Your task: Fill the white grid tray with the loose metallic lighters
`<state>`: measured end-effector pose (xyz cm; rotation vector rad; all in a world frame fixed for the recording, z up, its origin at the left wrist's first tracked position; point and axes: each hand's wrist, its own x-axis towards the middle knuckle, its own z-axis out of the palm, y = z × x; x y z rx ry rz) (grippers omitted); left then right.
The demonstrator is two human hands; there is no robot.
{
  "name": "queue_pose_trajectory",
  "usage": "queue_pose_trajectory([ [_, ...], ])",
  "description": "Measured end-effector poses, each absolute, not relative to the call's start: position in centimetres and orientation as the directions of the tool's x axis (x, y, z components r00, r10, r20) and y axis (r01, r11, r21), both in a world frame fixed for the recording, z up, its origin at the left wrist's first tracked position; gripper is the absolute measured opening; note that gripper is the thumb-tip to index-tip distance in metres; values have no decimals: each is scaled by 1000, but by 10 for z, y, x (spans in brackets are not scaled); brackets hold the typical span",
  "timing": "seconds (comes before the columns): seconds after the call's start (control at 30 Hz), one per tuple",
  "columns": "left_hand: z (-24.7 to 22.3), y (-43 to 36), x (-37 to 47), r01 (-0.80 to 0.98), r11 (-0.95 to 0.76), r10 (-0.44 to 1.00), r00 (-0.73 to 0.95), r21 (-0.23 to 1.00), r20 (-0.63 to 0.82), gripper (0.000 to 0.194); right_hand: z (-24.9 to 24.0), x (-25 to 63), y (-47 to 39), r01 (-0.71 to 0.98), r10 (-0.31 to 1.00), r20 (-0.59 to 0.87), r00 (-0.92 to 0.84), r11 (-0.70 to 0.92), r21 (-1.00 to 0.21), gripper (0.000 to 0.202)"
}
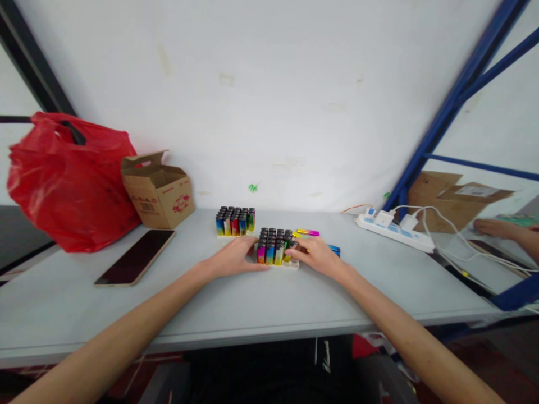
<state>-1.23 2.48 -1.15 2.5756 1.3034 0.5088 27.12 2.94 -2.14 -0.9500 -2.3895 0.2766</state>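
Several colourful lighters with black tops [270, 252] stand upright in rows in a white tray [290, 265] in front of me. My left hand [233, 258] grips the tray's left side, its thumb along the front edge. At the right front corner, the fingers of my right hand [316, 255] are closed on a lighter [293, 245], largely hidden by them. Beyond my right hand lie loose lighters, among them a pink and yellow one [308, 232] and a blue one [334, 249]. Farther back, a second block of upright lighters [234, 222] stands near the wall.
On the left are a phone [135, 258], an open cardboard box [162, 193] and a red plastic bag [71, 179]. A white power strip [393, 231] with plugs and cables lies at the right, by a blue metal frame [438, 129]. Another person's hand [494, 228] shows beyond it.
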Motion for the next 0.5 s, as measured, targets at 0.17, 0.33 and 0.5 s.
queue_pose_trajectory([
  [0.17,-11,24,-12,738,-583,812,547,340,204,65,-19,267,28,692,692,387,-609,702,-166,46],
  [0.33,-10,24,-12,731,-584,811,549,353,205,65,-4,290,32,699,739,414,-531,659,-279,54],
  [0.5,-9,24,-12,756,-570,821,542,322,180,67,5,346,47,736,800,367,-475,590,-332,41],
])
